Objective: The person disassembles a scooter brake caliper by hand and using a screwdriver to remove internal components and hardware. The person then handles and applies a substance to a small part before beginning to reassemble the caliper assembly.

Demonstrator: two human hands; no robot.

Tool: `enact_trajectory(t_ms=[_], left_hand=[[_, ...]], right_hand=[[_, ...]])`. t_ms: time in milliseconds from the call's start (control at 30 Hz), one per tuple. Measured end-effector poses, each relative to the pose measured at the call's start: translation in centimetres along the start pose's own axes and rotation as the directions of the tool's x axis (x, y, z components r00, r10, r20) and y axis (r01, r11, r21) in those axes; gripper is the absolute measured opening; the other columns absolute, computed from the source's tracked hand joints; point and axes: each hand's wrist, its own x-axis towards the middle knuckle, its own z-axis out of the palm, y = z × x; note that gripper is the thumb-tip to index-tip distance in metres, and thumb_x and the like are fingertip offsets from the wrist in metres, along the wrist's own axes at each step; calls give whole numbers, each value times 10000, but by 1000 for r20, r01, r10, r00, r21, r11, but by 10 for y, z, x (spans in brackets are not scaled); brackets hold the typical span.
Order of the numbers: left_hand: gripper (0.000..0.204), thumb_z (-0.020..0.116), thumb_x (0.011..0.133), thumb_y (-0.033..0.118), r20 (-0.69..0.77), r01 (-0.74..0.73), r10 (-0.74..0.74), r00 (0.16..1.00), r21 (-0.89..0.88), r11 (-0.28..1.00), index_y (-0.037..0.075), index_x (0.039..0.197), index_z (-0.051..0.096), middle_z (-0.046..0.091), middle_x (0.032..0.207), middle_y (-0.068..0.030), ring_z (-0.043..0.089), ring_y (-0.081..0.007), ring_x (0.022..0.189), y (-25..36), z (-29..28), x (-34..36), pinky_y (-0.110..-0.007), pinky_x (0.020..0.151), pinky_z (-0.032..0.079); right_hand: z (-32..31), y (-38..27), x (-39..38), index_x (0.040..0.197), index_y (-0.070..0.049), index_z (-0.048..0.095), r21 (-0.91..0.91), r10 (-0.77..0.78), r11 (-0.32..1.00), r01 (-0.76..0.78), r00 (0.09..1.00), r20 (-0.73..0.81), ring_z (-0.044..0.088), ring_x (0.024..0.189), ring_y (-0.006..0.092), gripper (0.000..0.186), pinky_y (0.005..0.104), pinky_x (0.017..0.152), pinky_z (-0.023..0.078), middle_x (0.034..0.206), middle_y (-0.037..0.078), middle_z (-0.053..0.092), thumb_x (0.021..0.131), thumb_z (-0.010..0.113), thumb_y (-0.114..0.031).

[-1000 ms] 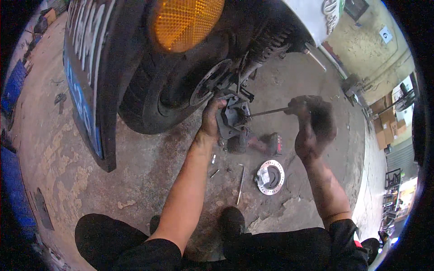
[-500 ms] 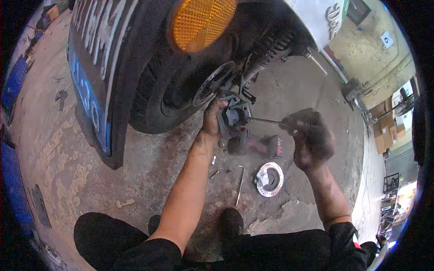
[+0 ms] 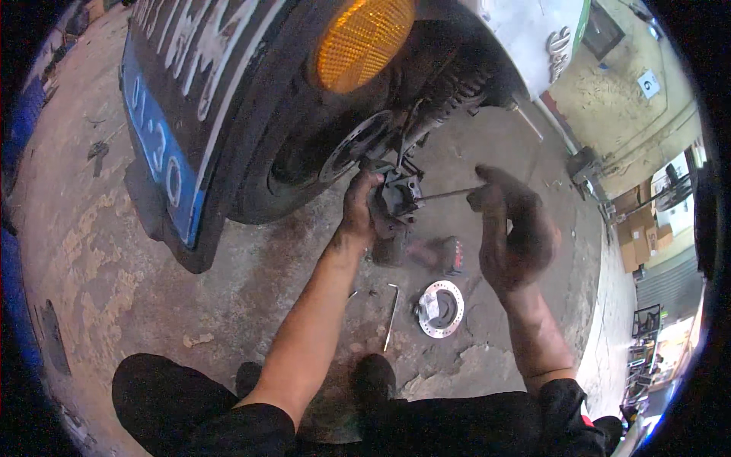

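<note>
My left hand (image 3: 359, 206) is wrapped round a dark brake caliper (image 3: 397, 196), held beside the wheel. Just behind it is the brake disc (image 3: 352, 148) mounted on the wheel. A thin metal rod tool (image 3: 449, 195) runs from the caliper's right side to the fingers of my right hand (image 3: 521, 228). Those fingers pinch the rod's outer end, with one finger raised. Motion smears this hand, and the tool's full shape is hidden in it.
A scooter's black tyre (image 3: 255, 186) and amber reflector (image 3: 365, 46) fill the upper left. On the concrete floor lie a loose silver brake disc (image 3: 459, 308), a long L-shaped key (image 3: 392, 324) and a power tool with a red-marked battery (image 3: 454, 257). Cardboard boxes (image 3: 640, 236) stand at right.
The view has shifted a little, so the floor items sit further left. My right hand has turned on the rod, one finger now lifted. The left hand still holds the caliper.
</note>
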Motion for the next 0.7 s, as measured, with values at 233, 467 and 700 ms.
enact_trajectory(t_ms=[233, 467, 700], left_hand=[[391, 455, 856, 365, 6, -59, 59, 998, -30, 998, 54, 1078, 538, 629, 973, -128, 637, -258, 842, -7, 11, 6, -434, 664, 550], [387, 477, 828, 364, -86, -58, 56, 995, -14, 998, 57, 1052, 551, 635, 951, -133, 638, -269, 830, -3, 16, 3, -425, 670, 543], [383, 481, 830, 386, -103, -43, 44, 994, 11, 999, 69, 1029, 562, 633, 936, -109, 630, -255, 801, -3, 16, 0, -422, 676, 537]], right_hand=[[2, 10, 14, 1182, 41, 472, -37, -38, 999, 39, 999, 18, 653, 775, 209, 548, 332, 677, 516, 959, 169, 645, 814, 691, -299], [6, 9, 37, 987, -45, 580, -196, 536, 840, -506, 830, 154, 568, 822, 142, 168, 294, 721, 454, 871, 103, 599, 870, 556, -163], [-7, 0, 30, 1029, 19, 612, 79, 116, 988, -130, 981, 153, 585, 659, 153, 248, 283, 595, 457, 755, 86, 627, 888, 613, -185]])
